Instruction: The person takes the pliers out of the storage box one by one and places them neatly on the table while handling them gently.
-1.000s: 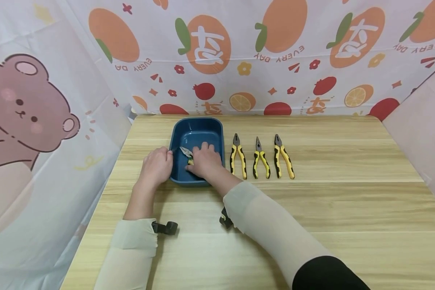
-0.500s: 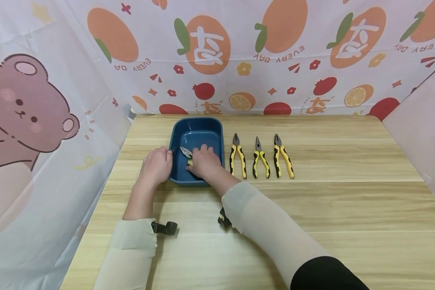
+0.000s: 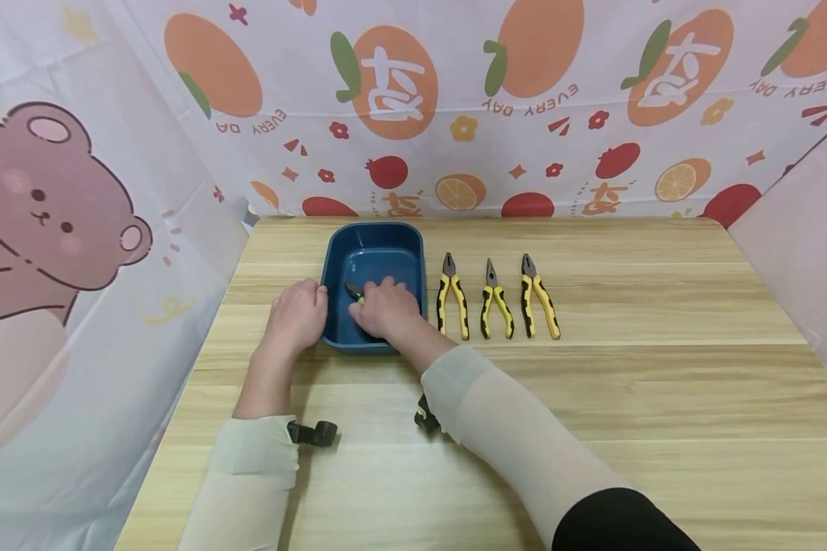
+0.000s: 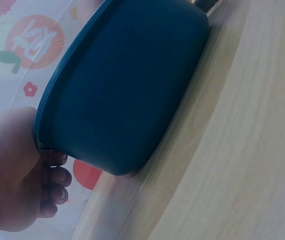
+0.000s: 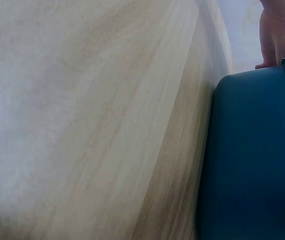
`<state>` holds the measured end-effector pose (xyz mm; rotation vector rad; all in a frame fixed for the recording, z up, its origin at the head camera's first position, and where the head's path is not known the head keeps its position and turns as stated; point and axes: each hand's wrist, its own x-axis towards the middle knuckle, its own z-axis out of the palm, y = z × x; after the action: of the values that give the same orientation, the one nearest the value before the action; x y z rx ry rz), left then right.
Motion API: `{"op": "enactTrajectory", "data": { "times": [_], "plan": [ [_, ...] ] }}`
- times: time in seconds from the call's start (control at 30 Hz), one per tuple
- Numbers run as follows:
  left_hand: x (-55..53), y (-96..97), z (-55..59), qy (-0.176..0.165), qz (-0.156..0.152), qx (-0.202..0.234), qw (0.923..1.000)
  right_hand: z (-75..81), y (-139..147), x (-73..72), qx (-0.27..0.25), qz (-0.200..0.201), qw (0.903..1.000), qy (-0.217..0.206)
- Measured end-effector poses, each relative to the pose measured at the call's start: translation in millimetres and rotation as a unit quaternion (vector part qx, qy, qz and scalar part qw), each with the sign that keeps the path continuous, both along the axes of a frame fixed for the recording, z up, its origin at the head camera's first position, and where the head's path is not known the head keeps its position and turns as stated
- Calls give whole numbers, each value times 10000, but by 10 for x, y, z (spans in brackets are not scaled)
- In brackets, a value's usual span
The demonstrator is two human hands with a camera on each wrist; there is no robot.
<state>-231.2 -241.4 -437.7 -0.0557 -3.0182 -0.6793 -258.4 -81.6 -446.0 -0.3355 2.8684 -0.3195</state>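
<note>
At the left side of a blue plastic tub (image 3: 365,348), my left hand (image 3: 299,315) grips the rim; the left wrist view shows the thumb side of that hand (image 4: 12,170) over the edge and the fingers curled below it. Inside the tub my right hand (image 3: 388,308) holds a pair of pliers (image 3: 353,290) near the floor. Only the dark head and a bit of yellow handle show past the fingers; the palm hides the rest. In the right wrist view the tub wall (image 5: 252,150) covers the right hand.
Right of the tub, three pliers with yellow and black handles lie in a row: one pair (image 3: 444,302) close to the tub, a long-nose pair (image 3: 488,301), and another pair (image 3: 527,295). All point toward the printed curtain (image 3: 565,168) at the back of the wooden table (image 3: 634,398).
The pliers in the tub have turned in the right hand, their head now showing darker and narrower. The right hand has shifted very slightly; the left hand stays on the rim.
</note>
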Motion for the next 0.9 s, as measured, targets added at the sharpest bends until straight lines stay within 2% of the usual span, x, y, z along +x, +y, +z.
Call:
{"op": "enactTrajectory", "data": {
  "times": [0.5,0.73,0.9],
  "plan": [
    [1,8,20,-111,-2,24,9999,29,14,9,-165,28,9997,-150],
    [0,1,36,-160,-2,-26,9999,36,5,-12,-448,-37,9990,48],
    [-9,-5,44,-168,25,-11,9999,56,0,-29,-718,79,9973,143]
  ]
}}
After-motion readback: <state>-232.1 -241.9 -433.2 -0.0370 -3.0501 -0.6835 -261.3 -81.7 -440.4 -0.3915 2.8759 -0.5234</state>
